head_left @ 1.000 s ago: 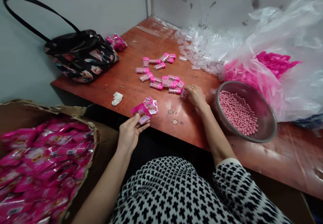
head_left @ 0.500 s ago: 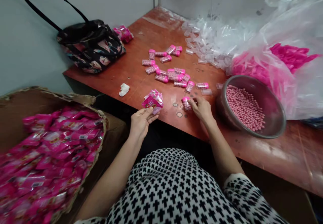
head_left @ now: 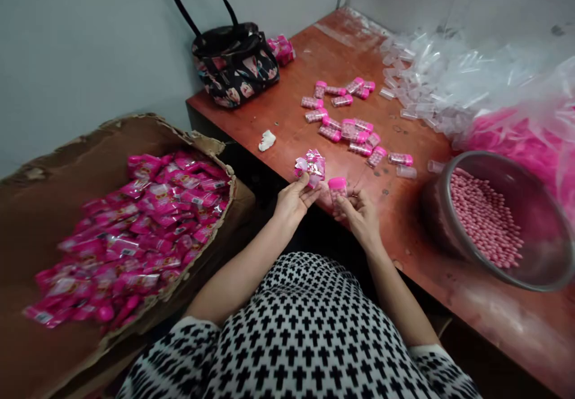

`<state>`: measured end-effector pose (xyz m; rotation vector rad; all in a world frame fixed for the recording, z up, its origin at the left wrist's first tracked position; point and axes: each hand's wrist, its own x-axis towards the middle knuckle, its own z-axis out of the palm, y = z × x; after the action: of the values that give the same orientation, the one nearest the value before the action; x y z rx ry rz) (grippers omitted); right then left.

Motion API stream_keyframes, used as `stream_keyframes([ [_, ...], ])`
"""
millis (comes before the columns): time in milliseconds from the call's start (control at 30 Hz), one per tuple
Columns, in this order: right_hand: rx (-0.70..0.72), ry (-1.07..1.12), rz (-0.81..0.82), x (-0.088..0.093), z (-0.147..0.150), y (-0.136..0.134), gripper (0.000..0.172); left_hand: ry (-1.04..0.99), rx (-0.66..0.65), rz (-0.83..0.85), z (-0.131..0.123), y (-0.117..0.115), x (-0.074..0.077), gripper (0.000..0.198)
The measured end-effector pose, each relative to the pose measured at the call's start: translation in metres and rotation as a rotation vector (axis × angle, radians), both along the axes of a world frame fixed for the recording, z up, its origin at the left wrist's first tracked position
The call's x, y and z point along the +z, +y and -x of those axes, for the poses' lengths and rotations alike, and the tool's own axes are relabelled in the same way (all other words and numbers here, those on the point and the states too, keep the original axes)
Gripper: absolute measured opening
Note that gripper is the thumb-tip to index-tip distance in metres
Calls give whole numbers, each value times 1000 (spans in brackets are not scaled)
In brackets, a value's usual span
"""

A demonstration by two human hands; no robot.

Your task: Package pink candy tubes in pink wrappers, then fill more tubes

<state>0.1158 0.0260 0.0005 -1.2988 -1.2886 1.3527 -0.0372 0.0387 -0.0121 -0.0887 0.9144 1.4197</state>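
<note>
My left hand (head_left: pixel 293 201) is closed on a pink printed wrapper (head_left: pixel 313 163) at the table's front edge, its thumb pressed against it. In my right hand (head_left: pixel 362 216) is a small clear bottle (head_left: pixel 338 188) of pink beads with a pink cap, held upright by the fingers close to the wrapper. Farther back on the table, several similar capped bottles (head_left: pixel 350 128) of pink beads lie scattered. One clear tube (head_left: pixel 406 172) without a cap lies to the right, beside a filled bottle (head_left: pixel 400 159).
A grey bowl (head_left: pixel 545 282) of pink beads stands at right, before a heap of clear tubes (head_left: pixel 417 81) and a plastic bag of pink pieces (head_left: pixel 516 135). At left, a cardboard box (head_left: pixel 36 207) holds many pink packets (head_left: pixel 153 237). A floral handbag (head_left: pixel 242 69) sits at the back left.
My right hand has picked up the bottle from the table and brought it left, close to the wrapper in my left hand. The view has turned left.
</note>
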Motion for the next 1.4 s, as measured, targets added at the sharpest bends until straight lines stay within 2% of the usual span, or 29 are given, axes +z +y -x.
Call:
stream_keyframes([
  [133, -14, -6, -15, -3, 16, -9, 31, -13, 9, -56, -3, 0, 0, 19],
  [333, -14, 33, 8, -7, 18, -4, 30, 55, -17, -112, -8, -2, 3, 19],
  [500, 42, 121, 43, -9, 19, -3, 29, 165, -119, -200, -5, -1, 5, 28],
  [633, 21, 103, -34, -15, 20, -2, 27, 201, -183, -267, -3, 1, 3, 37],
  [833, -27, -14, -188, -21, 21, -4, 24, 228, -247, -244, -4, 3, 1, 37],
  [1033, 26, 269, 58, -19, 21, 1, 28, 374, -329, -305, -1, 4, 3, 32],
  [1133, -2, 255, 42, -18, 22, 2, 29, 454, -328, -304, -3, 4, 5, 29],
  [1267, -30, 189, -32, -19, 22, 2, 32, 350, -320, -273, -6, 2, 8, 28],
  [1400, 67, 276, 49, -21, 20, 6, 33, 253, -310, -257, -4, 1, 7, 29],
])
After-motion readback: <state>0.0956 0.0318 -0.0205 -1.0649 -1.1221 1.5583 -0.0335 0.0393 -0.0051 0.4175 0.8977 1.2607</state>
